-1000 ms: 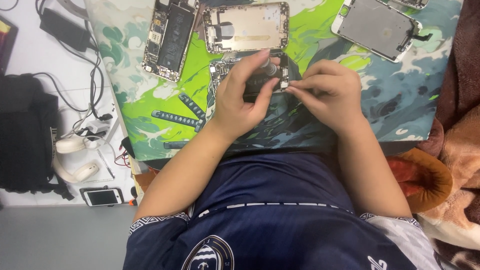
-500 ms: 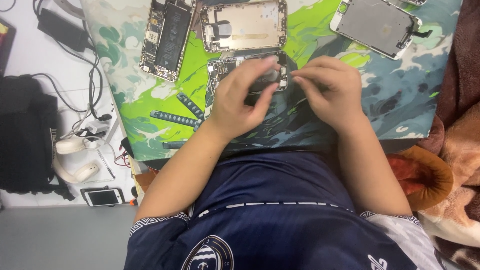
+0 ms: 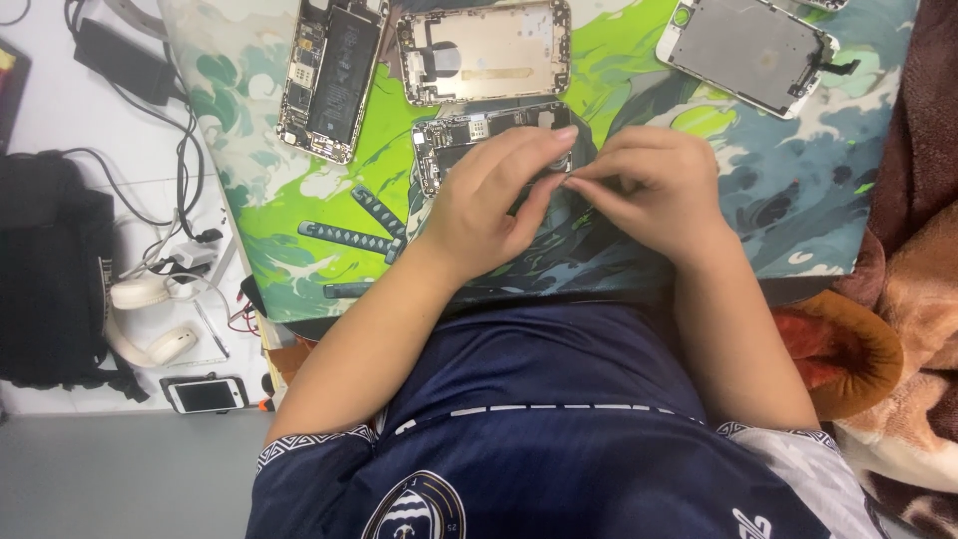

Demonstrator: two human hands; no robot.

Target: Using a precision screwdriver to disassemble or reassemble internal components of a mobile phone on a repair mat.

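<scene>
Item: opened phone body [image 3: 469, 140], circuit board exposed, lying on the surface near the mat's [image 3: 798, 190] middle, mostly covered by both hands.

Left hand [image 3: 489, 200]: rests over the phone body, fingers curled, thumb and forefinger meeting at a small part at the phone's right end. Grip pressed together; what it pinches is too small to tell.

Right hand [image 3: 649, 190]: just beside the left, fingertips touching it at the same spot. Grip pinched closed on the same tiny part or a fine tool; hidden, cannot tell which.

Handling note (judgement): small-part work of this kind goes best with wrists braced on the mat, the left steadying the body flat while the right makes light, short moves; any freed piece is best kept over the mat.

Surface: printed mat in green, blue and white. Above the hands, a gold rear shell [image 3: 484, 50]; to its left, a second opened phone [image 3: 329, 75] showing its battery; upper right, a detached screen panel [image 3: 748, 40], back up.

Room: white floor or ledge at left with black cables [image 3: 150, 110], white headphones [image 3: 140, 319], a small intact phone [image 3: 205, 394], a black bag [image 3: 50, 279]. Brown blanket [image 3: 918, 299] at right.
</scene>
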